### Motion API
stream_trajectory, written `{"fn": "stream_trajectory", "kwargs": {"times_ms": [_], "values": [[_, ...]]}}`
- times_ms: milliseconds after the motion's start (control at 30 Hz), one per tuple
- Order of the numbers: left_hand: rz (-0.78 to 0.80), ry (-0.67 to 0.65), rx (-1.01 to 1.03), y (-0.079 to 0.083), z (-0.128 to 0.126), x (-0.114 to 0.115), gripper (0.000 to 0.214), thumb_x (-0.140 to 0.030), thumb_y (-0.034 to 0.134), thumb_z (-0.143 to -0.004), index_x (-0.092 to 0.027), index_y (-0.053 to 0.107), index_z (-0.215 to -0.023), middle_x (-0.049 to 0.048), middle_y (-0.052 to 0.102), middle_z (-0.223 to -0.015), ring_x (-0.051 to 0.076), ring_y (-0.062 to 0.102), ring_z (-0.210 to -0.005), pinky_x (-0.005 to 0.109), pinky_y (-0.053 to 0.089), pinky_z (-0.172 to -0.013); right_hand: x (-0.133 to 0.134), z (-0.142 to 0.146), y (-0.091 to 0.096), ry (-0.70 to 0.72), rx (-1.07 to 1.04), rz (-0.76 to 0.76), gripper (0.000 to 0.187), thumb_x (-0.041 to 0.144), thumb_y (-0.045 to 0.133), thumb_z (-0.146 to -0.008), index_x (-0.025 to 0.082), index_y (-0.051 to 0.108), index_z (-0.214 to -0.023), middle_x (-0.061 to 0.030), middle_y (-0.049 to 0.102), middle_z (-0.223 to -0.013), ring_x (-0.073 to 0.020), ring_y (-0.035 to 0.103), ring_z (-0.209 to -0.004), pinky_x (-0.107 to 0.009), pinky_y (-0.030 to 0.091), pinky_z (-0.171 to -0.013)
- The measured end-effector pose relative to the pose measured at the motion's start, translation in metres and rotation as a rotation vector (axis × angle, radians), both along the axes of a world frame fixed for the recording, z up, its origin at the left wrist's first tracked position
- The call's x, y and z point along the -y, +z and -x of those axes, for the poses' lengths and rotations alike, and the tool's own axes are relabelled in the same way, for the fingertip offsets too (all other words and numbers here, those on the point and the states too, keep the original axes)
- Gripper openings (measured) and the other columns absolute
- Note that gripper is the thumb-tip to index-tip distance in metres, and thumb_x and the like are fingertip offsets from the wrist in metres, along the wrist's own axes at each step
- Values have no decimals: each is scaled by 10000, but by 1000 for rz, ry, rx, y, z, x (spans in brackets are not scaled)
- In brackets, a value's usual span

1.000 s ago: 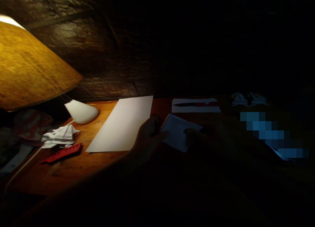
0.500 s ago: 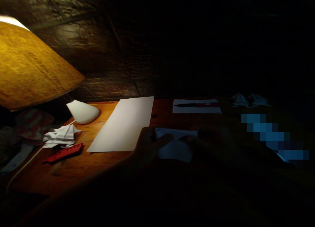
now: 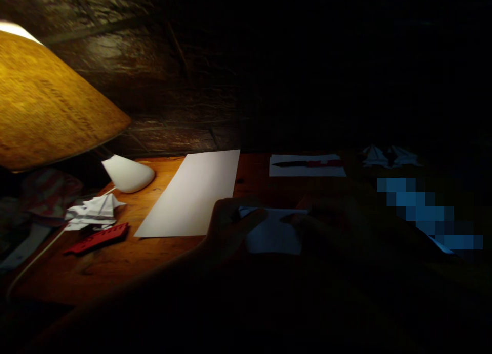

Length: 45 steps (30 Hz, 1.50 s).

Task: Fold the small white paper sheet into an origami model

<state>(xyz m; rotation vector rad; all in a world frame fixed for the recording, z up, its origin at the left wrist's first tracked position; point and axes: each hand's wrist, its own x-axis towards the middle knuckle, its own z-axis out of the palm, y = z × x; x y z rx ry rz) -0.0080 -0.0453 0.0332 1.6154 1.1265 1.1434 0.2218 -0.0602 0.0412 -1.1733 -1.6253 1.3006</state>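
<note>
in the head view, the fingers of the left hand (image 3: pixel 234 222) and right hand (image 3: pixel 326 218) are pinching the small paper (image 3: pixel 273 237) near its two upper corners, nearer the wearer than the large white sheet (image 3: pixel 188 200) on the desk (image 3: pixel 154 254). a second ago the small paper was tilted, one corner up; now it sits lower, top edge nearly level, while the red-handled knife (image 3: pixel 306 164) lies where it was

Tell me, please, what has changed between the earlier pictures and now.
The small bluish paper moved lower in view and turned; its slanted upper edge is now nearly level. The left hand and right hand still hold it. The large white rectangular sheet and black-bladed knife stayed.
</note>
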Motion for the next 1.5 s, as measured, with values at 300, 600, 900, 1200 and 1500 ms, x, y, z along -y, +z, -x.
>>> {"fn": "stream_trajectory", "kwargs": {"times_ms": [300, 600, 900, 1200, 1500], "values": [[-63, -42, -33, 2, 1, 0, 223, -338, 737, -822, -146, 764, -712, 20, 641, -605, 97, 527, -537, 193, 376, -479, 0, -1, -2, 12, -68, -32, 303, 456, 698, -909, 196, 716, -755, -7, 654, -695, -125, 585, -634, -241, 433, -538], [-114, -14, -68, 6, 0, 1, 201, -314, 757, -794, -146, 765, -685, 18, 652, -579, 93, 535, -511, 183, 390, -466, 1, 0, 3, 24, -106, -58, 291, 412, 695, -909, 193, 720, -719, -2, 646, -665, -108, 572, -595, -227, 406, -500], [-125, -40, -56, 3, 2, 0, 188, -313, 731, -815, -158, 779, -720, 30, 679, -622, 114, 570, -551, 198, 411, -486, -1, 0, 0, 6, -96, -20, 301, 440, 721, -895, 184, 728, -736, -5, 653, -694, -109, 575, -624, -227, 410, -528], [-106, -55, -60, 3, 1, -1, 276, -345, 722, -831, -144, 724, -642, 4, 582, -552, 88, 474, -506, 201, 335, -465, 0, 1, 0, 1, -105, -22, 266, 406, 728, -882, 189, 736, -728, -9, 655, -684, -110, 572, -612, -227, 402, -515], [-85, -41, -65, 2, 2, -1, 228, -336, 740, -816, -151, 751, -683, 6, 619, -582, 94, 514, -527, 195, 376, -480, 0, -3, -2, 45, -137, -159, 231, 356, 671, -938, 217, 765, -780, -16, 716, -799, -117, 641, -692, -232, 463, -577]]}}
